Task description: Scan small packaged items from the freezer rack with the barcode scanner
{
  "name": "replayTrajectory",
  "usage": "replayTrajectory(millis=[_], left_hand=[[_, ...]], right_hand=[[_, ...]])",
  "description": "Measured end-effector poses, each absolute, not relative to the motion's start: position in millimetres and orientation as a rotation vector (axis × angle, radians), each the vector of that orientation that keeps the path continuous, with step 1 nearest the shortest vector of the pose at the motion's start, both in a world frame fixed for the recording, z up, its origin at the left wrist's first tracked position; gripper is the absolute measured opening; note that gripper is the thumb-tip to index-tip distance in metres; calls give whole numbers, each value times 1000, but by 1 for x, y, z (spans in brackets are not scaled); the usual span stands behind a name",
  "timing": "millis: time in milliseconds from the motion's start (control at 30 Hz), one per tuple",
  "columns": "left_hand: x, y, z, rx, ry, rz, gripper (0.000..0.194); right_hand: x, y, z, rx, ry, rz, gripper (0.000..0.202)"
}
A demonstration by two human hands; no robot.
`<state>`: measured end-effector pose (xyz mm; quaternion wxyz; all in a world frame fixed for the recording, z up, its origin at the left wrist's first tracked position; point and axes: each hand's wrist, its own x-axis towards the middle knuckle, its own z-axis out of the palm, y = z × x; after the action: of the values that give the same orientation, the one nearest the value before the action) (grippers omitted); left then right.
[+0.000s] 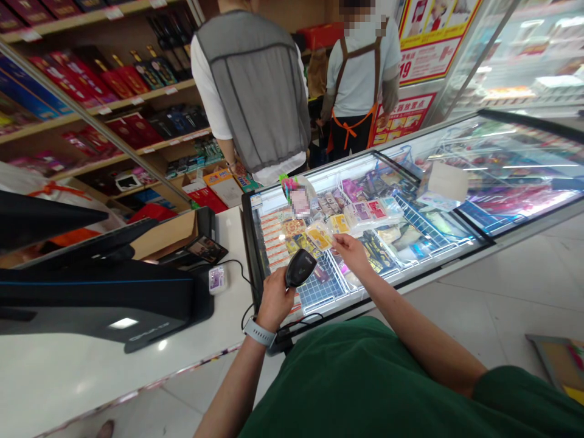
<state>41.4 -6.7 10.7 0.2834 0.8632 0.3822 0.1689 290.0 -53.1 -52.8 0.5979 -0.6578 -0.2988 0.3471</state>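
Observation:
My left hand (275,301), with a watch on its wrist, is wrapped round a black handheld barcode scanner (301,267). The scanner's head points away from me, over the glass lid of a chest freezer (460,243). Between the fingertips of my right hand (352,253) is the edge of a small flat pack with a yellow label (319,235), just beyond the scanner. Further small packs lie on the glass: one yellow (339,223), one purple (362,211) and one red (377,209). Frozen goods in wire baskets show through the lid.
To the left, a white counter (232,237) carries a black checkout terminal (114,304), an open cardboard box (159,237) and a small purple-labelled pack (218,280). Two people (258,91) stand behind the freezer. An opened piece of card (444,185) lies farther along the lid.

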Motion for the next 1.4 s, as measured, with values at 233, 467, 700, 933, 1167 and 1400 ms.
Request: replayTrajectory(millis=[233, 467, 700, 933, 1167, 1400], left_hand=[[41, -6, 11, 2309, 1022, 477, 47], [41, -8, 13, 2304, 1009, 491, 49], [39, -9, 15, 2295, 1025, 481, 45], [36, -12, 18, 2276, 1034, 482, 44], [35, -14, 21, 2260, 1033, 501, 42], [32, -17, 25, 2266, 1045, 515, 40]], right_hand=[[290, -54, -54, -1520, -691, 800, 39], [290, -52, -53, -1536, -687, 803, 39], [289, -50, -55, -1538, -698, 811, 37], [286, -47, -56, -1543, -709, 813, 38], [284, -47, -53, -1540, -741, 833, 36], [278, -45, -51, -1560, -759, 840, 33]])
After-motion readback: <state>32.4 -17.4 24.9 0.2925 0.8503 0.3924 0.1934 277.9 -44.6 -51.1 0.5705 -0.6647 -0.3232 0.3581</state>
